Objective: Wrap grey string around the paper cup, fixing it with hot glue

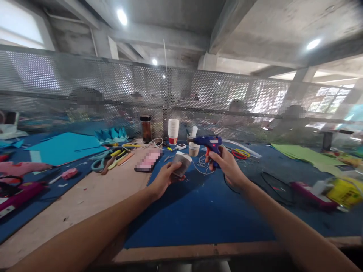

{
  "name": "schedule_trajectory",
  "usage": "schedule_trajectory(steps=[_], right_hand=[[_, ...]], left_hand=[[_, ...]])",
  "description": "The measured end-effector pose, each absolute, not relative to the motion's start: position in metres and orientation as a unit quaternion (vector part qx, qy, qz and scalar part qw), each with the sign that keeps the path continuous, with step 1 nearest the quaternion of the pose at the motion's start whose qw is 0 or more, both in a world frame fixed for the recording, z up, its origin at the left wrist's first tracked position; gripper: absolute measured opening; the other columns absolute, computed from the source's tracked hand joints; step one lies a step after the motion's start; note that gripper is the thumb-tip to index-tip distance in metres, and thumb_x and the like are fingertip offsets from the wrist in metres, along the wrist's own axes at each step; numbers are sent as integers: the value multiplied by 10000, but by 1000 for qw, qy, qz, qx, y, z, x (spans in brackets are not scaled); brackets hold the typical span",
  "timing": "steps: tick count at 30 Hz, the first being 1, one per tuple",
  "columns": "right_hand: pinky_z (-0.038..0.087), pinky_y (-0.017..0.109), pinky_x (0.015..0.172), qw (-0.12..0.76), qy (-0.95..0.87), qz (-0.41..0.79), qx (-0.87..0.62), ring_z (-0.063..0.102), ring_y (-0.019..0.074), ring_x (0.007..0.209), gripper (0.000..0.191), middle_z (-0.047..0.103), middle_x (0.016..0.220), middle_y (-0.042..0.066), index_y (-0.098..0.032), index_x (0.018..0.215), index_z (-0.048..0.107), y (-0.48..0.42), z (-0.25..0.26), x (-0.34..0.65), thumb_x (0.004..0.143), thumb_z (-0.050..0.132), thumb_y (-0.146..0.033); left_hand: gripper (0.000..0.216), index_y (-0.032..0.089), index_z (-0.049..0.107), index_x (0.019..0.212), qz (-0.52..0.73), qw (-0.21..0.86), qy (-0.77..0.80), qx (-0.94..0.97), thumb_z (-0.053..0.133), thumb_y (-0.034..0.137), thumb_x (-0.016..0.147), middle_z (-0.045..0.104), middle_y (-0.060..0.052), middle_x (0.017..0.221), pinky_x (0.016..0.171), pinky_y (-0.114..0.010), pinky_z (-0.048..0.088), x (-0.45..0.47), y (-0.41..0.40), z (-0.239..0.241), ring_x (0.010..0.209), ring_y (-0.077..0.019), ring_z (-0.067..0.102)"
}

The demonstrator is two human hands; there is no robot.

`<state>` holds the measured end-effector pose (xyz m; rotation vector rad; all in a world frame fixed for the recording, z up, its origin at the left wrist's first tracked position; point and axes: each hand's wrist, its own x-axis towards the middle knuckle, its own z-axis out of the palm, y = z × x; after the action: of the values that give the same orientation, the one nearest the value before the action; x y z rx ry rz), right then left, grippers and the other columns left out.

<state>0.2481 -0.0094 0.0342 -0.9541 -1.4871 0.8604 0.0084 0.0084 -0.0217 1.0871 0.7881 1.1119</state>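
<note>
My right hand (pixel 222 160) is closed round the handle of a blue glue gun (pixel 208 141), whose dark nozzle points left and whose small red light is lit. In my left hand (pixel 170 175) is a grey cup-like piece with a pale top (pixel 182 163), gripped between thumb and fingers and tilted. The nozzle is a little above and to the right of this piece, apart from it. Behind them stands a small paper cup (pixel 194 149). A tangle of pale cord (pixel 202 164) lies on the blue table mat (pixel 198 211) between my hands.
A stack of paper cups (pixel 173 131) and a brown bottle (pixel 146 129) stand at the back by a perforated screen (pixel 193 90). Left are a phone (pixel 148 160), scissors (pixel 99 163), blue sheets (pixel 65 147) and a pink glue gun (pixel 24 169). Right are green sheets (pixel 300 156) and a purple power strip (pixel 313 194).
</note>
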Motion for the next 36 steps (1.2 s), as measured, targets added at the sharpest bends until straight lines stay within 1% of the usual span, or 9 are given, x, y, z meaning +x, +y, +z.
schedule_trajectory(steps=[2,4,8,12,20,22,25,30,36], right_hand=[[466,285,543,560,-631,321,-430,573,130,518,290,632,647,-53,-225,968,538,-9,28,247,860,698,-441],[464,296,563,544,-643,289,-455,561,138,527,257,593,599,-59,-226,915,563,-10,23,250,853,693,-440],[450,317,588,522,-653,273,-477,570,162,568,255,610,587,-24,-223,845,633,-13,16,257,857,685,-472],[449,320,575,514,-647,297,-478,571,168,558,268,606,578,-22,-212,934,705,-16,12,255,848,695,-466],[468,309,518,492,-647,311,-492,569,159,495,241,635,587,0,-195,884,748,-24,11,244,811,690,-418],[465,307,518,488,-667,283,-487,572,160,509,228,668,640,14,-195,885,756,-24,8,244,806,681,-396],[458,303,535,474,-703,210,-486,586,173,544,207,648,620,12,-201,826,743,-23,3,245,833,649,-385],[478,319,633,437,-740,74,-505,649,212,654,315,697,671,43,-185,855,758,-22,-3,247,900,608,-458],[429,310,574,407,-727,-7,-552,624,211,564,352,682,605,50,-185,877,791,-20,-10,247,898,596,-478]], left_hand=[[429,158,705,1072,498,635,351,475,810,475,803,735,-82,938,742,-343,579,7,10,-23,781,-210,713],[446,159,700,1089,507,622,359,476,814,477,798,733,-79,959,756,-356,587,7,11,-24,793,-212,712],[501,168,688,1152,510,581,384,505,807,499,795,735,-93,1053,755,-369,593,7,12,-25,811,-218,713],[527,168,675,1183,509,561,393,521,796,511,801,725,-117,1129,755,-366,589,8,11,-26,851,-227,713],[522,157,649,1176,506,539,402,540,774,520,822,714,-112,1089,752,-373,581,7,11,-28,840,-232,710],[527,152,644,1175,506,535,403,544,774,521,821,710,-116,1090,748,-371,578,7,10,-28,839,-234,710],[532,146,638,1166,509,533,403,543,779,520,815,701,-119,1094,741,-370,576,8,10,-27,840,-237,709],[530,152,618,1174,509,530,411,539,772,519,824,698,-97,1083,737,-363,570,8,10,-27,829,-225,707],[532,156,609,1154,505,525,411,548,778,527,812,699,-87,1056,737,-354,565,8,10,-27,839,-225,703]])
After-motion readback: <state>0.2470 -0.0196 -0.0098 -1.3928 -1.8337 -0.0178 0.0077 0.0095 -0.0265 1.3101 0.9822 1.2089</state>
